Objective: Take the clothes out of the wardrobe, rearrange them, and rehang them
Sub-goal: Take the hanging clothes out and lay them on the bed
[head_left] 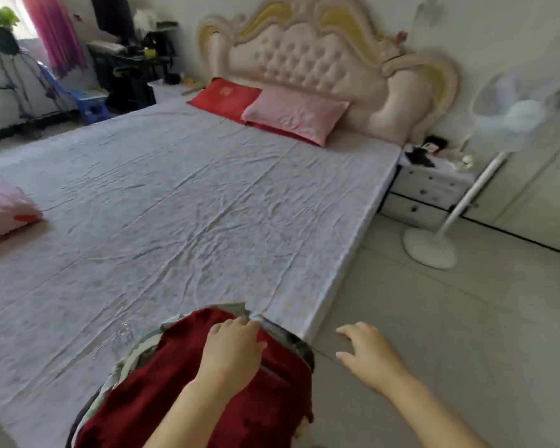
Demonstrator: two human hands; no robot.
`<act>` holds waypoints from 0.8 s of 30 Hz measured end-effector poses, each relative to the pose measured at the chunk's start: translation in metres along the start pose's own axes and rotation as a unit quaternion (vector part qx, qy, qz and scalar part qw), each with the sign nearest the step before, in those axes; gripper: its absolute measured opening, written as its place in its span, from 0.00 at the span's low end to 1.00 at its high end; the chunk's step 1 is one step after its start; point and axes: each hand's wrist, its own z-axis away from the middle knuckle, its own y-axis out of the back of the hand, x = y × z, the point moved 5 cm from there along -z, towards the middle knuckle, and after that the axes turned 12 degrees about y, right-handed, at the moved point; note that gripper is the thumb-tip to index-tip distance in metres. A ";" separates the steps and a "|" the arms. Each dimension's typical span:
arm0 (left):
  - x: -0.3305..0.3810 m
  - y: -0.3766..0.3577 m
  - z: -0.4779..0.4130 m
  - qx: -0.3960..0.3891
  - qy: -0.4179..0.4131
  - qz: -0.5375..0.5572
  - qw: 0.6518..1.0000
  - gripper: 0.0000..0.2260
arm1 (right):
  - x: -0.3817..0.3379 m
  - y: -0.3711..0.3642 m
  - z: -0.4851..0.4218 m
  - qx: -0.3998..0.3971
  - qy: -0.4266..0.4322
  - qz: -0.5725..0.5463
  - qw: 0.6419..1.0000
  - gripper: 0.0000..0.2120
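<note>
Piled clothes (149, 392), dark red on top, sit on the near right corner of the bed (175, 205), the long axis pointing away toward the headboard (304, 50), with what may be clear hangers (123, 334) (blurred) sticking out to the left. The left hand (233, 347) lies flat on top, fingers (240, 323) together; the right hand (366, 354) hovers over the floor (434, 318), fingers spread, holding nothing. The pile hugs the mattress edge — a careless tug could spill it onto the floor, or tangle the hangers.

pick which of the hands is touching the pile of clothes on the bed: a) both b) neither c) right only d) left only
D: the left hand rests on the dark red garment on top of the pile of clothes at the corner of the bed, while the right hand is spread open above the floor, touching nothing.
</note>
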 end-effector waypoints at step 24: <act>0.612 -0.123 0.579 -0.114 -0.727 -0.064 0.674 0.16 | 0.184 0.021 0.845 0.281 -0.641 -0.040 0.713 0.21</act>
